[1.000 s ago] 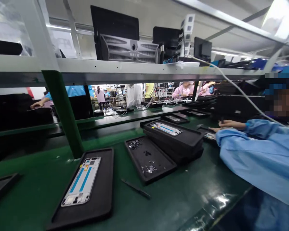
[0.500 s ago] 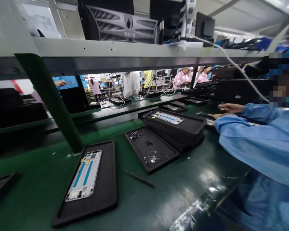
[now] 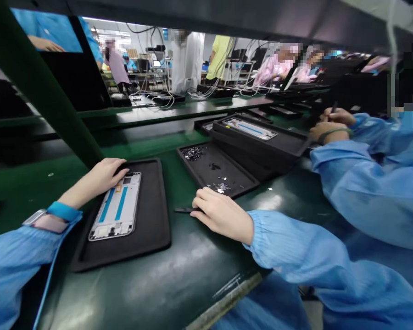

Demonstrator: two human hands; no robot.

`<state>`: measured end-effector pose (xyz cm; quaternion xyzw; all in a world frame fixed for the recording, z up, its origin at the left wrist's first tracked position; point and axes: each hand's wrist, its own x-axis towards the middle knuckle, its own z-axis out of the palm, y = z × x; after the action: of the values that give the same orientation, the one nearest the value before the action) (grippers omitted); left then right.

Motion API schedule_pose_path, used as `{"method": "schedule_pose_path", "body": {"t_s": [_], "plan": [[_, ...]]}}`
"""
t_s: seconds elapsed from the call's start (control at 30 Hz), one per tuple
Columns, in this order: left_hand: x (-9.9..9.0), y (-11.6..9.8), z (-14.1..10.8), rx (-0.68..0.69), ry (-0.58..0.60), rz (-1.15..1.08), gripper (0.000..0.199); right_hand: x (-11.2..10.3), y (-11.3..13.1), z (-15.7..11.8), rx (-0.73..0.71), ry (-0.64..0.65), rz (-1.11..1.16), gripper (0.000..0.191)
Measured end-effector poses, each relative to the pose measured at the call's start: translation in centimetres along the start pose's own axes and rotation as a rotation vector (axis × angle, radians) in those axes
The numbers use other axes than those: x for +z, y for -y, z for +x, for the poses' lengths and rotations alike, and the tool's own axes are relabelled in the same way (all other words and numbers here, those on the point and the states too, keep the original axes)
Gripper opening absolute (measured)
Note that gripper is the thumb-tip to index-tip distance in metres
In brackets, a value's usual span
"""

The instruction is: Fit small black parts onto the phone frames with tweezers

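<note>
1. The left hand (image 3: pixel 107 176) lies at the far left corner of a black tray (image 3: pixel 154 211), thumb spread from the fingers and over the upper end of a phone frame (image 3: pixel 127 210); whether it grips either one, I cannot tell.
2. The phone frame lies in the left part of that tray, two blue strips running along it.
3. The right hand (image 3: pixel 222 213) pinches the right end of a slim dark tool (image 3: pixel 182 210), low over the surface (image 3: pixel 151 288).
4. Just beyond the right hand sits a parts tray (image 3: pixel 231 168) with small pieces (image 3: pixel 192 153) in separate heaps.
5. Beside it, stacked trays (image 3: pixel 291 141) carry another frame (image 3: pixel 253 129).
</note>
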<state>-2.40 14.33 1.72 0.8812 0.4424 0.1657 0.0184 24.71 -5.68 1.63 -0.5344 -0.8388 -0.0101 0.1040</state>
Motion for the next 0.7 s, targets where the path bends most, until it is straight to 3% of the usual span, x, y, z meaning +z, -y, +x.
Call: {"method": "schedule_pose_path", "body": {"t_s": [0.2, 0.33, 0.43, 0.57, 0.7], "plan": [[0.3, -0.4, 0.4, 0.016, 0.01, 0.015, 0.035, -1.8, -1.0, 0.5, 0.048, -0.189, 0.341, 0.015], [0.2, -1.7, 0.6, 0.032, -0.042, -0.036, 0.036, -3.4, -4.2, 1.9, 0.151, -0.306, 0.502, 0.012], [0.0, -4.0, 0.3, 0.029, -0.089, -0.091, 0.034, -4.3, -7.6, 3.3, 0.193, -0.324, 0.552, 0.007], [1.5, -7.3, -0.7, 0.017, -0.099, -0.157, 0.027, -3.3, -11.1, 4.9, 0.223, -0.321, 0.572, 0.014], [4.6, -8.2, -1.6, 0.009, -0.074, -0.235, 0.024, -1.0, -12.5, 4.9, 0.217, -0.292, 0.488, 0.017]]}}
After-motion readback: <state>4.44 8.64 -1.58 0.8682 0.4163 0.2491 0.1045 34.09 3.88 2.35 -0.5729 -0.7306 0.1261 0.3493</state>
